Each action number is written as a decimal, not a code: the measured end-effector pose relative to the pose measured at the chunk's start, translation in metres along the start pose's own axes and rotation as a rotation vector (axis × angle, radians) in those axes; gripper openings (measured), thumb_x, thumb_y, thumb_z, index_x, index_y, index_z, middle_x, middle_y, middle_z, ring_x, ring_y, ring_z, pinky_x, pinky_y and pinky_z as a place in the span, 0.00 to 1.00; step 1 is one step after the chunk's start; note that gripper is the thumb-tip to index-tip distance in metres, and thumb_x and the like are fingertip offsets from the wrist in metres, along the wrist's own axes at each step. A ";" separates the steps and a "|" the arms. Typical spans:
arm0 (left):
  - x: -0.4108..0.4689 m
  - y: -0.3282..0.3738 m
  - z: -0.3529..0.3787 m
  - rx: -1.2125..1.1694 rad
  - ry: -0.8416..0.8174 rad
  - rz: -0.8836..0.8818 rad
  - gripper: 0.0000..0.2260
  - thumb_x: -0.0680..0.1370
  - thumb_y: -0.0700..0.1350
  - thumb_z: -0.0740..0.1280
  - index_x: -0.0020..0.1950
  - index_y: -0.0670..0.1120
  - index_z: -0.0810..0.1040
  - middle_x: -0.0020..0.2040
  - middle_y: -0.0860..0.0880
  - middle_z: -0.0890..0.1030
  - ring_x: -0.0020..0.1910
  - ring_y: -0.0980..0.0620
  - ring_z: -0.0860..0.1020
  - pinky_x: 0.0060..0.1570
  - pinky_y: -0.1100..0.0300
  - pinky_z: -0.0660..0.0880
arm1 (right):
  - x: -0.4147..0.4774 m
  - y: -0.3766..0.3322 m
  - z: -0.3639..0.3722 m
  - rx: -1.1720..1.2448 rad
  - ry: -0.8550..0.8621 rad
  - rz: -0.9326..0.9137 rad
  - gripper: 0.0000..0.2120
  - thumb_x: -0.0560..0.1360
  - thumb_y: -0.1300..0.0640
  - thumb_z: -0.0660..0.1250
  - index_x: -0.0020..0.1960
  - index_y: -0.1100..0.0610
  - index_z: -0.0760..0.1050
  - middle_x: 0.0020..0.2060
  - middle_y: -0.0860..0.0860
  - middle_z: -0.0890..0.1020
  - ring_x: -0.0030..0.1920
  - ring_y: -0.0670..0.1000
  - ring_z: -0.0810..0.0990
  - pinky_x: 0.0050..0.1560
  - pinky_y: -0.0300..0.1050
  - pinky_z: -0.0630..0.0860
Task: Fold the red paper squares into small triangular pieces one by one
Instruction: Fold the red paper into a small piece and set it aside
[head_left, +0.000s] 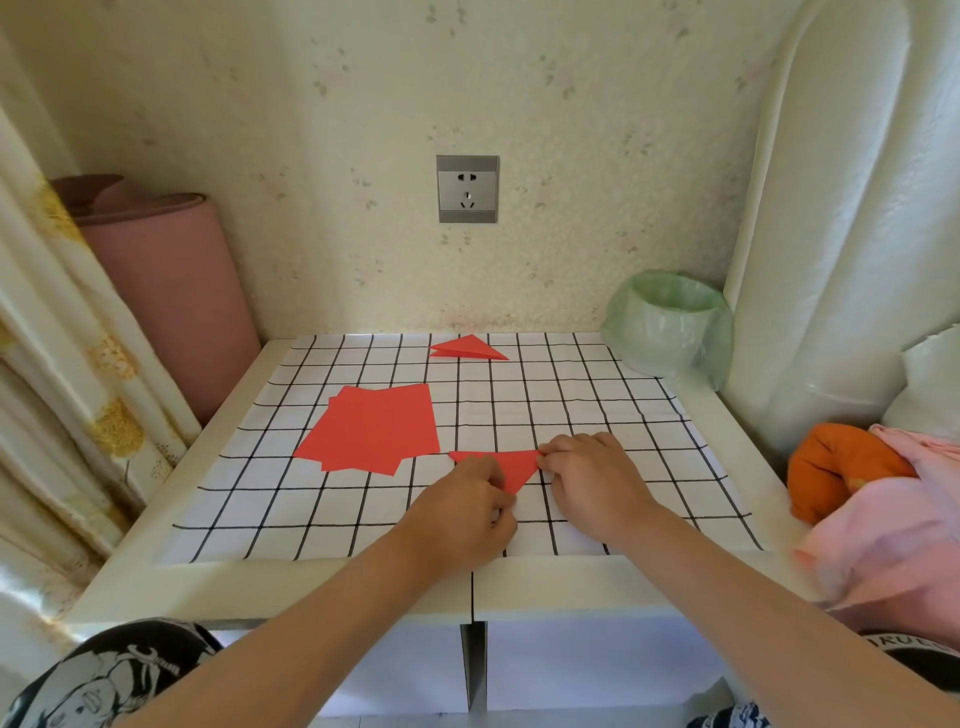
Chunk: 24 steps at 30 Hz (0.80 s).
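2 bare forearms come in over the near edge of the tabletop (623, 579). The left hand (467, 501) has curled fingers and pinches the near-left side of a folded triangle (519, 467). The right hand (592, 483) pinches the triangle's right corner with thumb and fingertips.

The triangle lies flat on the grid sheet (571, 405), at mid-width and slightly nearer the near edge than the far one. Its long edge runs left-right, parallel to the near edge, and its apex points toward the near edge. Its left part is hidden under the left hand, and the fold layers can't be counted.

Just left and slightly farther is 1 stack of red squares (371, 431), lying flat and fanned, turned slightly off the grid lines. At least 3 sheets show at the offset edges; the exact count is unclear.

At the middle of the far edge is 1 finished triangle (467, 349), long axis left-right, sharp tip pointing right. A slit shows on its left side, and it's unclear whether it is 1 piece or 2.

At the far right corner is 1 bin (670, 327) lined with a green bag. Off the left edge stands 1 pink roll (171, 301), and 1 wall socket (467, 188) is on the wall behind.
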<state>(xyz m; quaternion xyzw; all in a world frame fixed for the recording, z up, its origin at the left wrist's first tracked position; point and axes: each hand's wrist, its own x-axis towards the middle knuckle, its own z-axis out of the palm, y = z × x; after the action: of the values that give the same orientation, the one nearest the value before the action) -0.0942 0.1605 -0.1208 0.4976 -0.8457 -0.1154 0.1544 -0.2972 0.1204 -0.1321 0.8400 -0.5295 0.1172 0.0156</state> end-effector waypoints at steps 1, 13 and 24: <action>-0.002 0.000 -0.001 -0.004 -0.005 -0.005 0.18 0.76 0.51 0.57 0.47 0.46 0.85 0.54 0.52 0.76 0.52 0.53 0.75 0.46 0.58 0.75 | 0.000 0.000 0.000 0.003 -0.005 0.002 0.17 0.79 0.59 0.59 0.63 0.50 0.80 0.61 0.45 0.80 0.58 0.53 0.78 0.62 0.50 0.67; 0.020 0.001 -0.003 0.002 0.030 -0.067 0.10 0.76 0.53 0.68 0.51 0.48 0.80 0.48 0.51 0.76 0.50 0.52 0.72 0.51 0.57 0.72 | 0.005 0.002 -0.002 -0.064 -0.010 -0.050 0.15 0.80 0.56 0.57 0.58 0.50 0.81 0.54 0.45 0.81 0.51 0.52 0.78 0.54 0.47 0.68; 0.046 -0.015 -0.011 0.103 -0.020 0.051 0.18 0.77 0.57 0.55 0.48 0.47 0.79 0.41 0.50 0.75 0.43 0.51 0.72 0.41 0.56 0.73 | 0.021 0.018 -0.005 0.042 -0.011 -0.205 0.11 0.79 0.49 0.64 0.59 0.46 0.80 0.59 0.44 0.79 0.58 0.50 0.77 0.58 0.48 0.68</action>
<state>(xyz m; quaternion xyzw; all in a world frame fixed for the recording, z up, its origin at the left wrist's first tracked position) -0.0989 0.1126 -0.1090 0.4820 -0.8644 -0.0728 0.1230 -0.3053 0.0948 -0.1243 0.8906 -0.4382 0.1215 0.0068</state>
